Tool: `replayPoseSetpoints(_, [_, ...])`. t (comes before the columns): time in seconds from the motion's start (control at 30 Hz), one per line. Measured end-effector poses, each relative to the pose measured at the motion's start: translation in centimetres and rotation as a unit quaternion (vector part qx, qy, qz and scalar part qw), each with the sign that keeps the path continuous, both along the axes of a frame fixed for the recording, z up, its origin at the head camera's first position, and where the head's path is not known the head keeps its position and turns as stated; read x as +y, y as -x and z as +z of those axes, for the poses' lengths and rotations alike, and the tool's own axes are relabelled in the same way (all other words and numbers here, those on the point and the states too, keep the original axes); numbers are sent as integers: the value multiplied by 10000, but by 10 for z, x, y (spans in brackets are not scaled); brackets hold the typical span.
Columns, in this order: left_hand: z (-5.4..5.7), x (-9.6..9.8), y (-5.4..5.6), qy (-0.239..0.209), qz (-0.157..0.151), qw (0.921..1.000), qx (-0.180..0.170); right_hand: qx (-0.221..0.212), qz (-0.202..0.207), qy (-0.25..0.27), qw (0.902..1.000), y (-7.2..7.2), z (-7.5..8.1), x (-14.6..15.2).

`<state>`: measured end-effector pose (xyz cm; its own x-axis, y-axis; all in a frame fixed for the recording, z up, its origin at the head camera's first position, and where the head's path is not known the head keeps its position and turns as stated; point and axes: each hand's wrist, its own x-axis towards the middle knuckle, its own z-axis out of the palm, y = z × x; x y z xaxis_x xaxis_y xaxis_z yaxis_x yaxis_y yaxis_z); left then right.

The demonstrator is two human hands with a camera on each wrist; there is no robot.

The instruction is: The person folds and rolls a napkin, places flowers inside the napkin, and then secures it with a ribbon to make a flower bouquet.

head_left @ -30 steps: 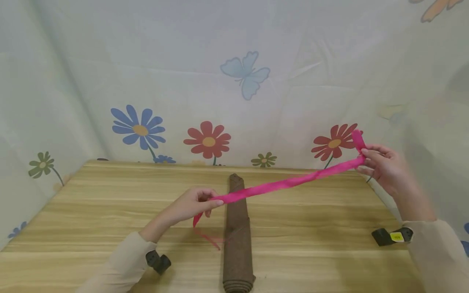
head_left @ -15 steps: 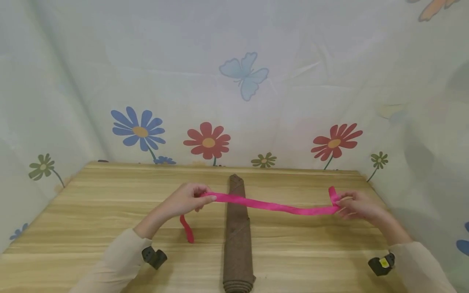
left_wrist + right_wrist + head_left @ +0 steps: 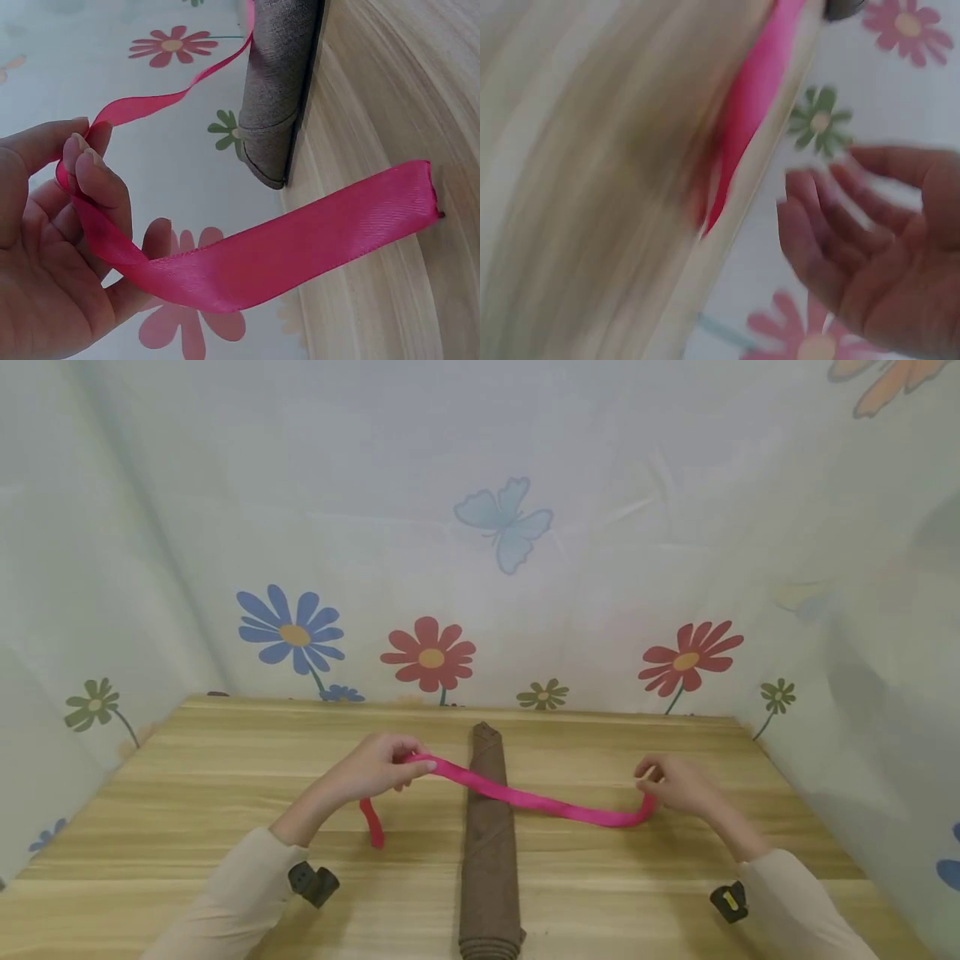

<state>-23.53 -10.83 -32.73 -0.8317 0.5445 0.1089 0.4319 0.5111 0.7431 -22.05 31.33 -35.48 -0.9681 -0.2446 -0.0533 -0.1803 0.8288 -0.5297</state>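
Note:
A long pink satin ribbon (image 3: 555, 806) stretches sideways across a rolled-up brown cloth (image 3: 491, 860) on the wooden table. My left hand (image 3: 378, 764) pinches it between thumb and fingertips, left of the roll. From that hand a short tail of ribbon (image 3: 300, 247) hangs down toward the tabletop, its cut end showing in the left wrist view. To the right of the roll, my right hand (image 3: 678, 785) hovers over the ribbon's other end with loosely bent fingers. The right wrist view shows that hand (image 3: 877, 247) holding nothing, the ribbon (image 3: 754, 97) apart from its fingertips.
The wooden table (image 3: 247, 735) reaches back to a pale curtain (image 3: 360, 543) printed with flowers and a butterfly. A small black camera sits on each wrist, the left camera (image 3: 313, 883) and the right camera (image 3: 729, 902).
My right hand has come down and inward from the upper right and has let go of the ribbon, which now sags on that side. The left hand has shifted slightly left, still pinching it.

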Motion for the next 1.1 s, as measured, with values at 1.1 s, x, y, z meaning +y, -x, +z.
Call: replayPoseSetpoints(1.1, [8, -22, 39, 65, 144, 9997, -171, -1559, 1733, 1694, 9576, 68, -10, -76])
